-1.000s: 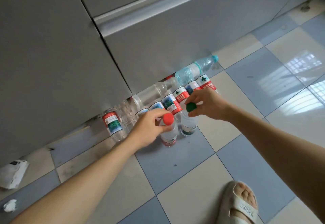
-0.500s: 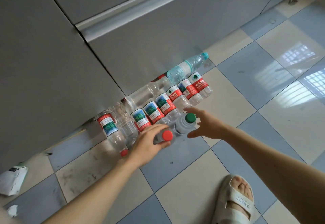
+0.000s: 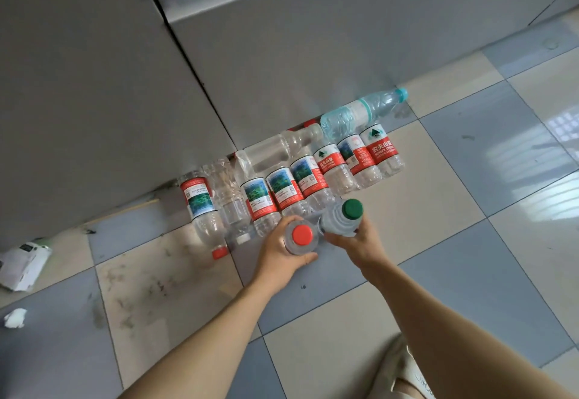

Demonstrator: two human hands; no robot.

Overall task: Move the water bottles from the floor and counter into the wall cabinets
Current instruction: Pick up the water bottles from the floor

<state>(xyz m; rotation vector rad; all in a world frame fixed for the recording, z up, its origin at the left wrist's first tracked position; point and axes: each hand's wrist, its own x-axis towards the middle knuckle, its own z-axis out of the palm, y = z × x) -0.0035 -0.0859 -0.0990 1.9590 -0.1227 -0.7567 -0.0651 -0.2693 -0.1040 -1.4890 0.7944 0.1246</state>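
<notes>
Grey cabinet fronts point(image 3: 94, 101) fill the upper half of the view, meeting a floor point(image 3: 438, 210) of blue-grey and cream tiles, scuffed at left. A row of water bottles point(image 3: 313, 173) lies on the floor against the cabinet base. The left hand point(image 3: 282, 251) has its grip curled round a red-capped bottle point(image 3: 301, 237); the right hand point(image 3: 360, 242) grips a green-capped bottle point(image 3: 343, 217). Crumpled paper point(image 3: 23, 262) lies far left; a sandalled foot point(image 3: 407, 373) shows at the bottom.
</notes>
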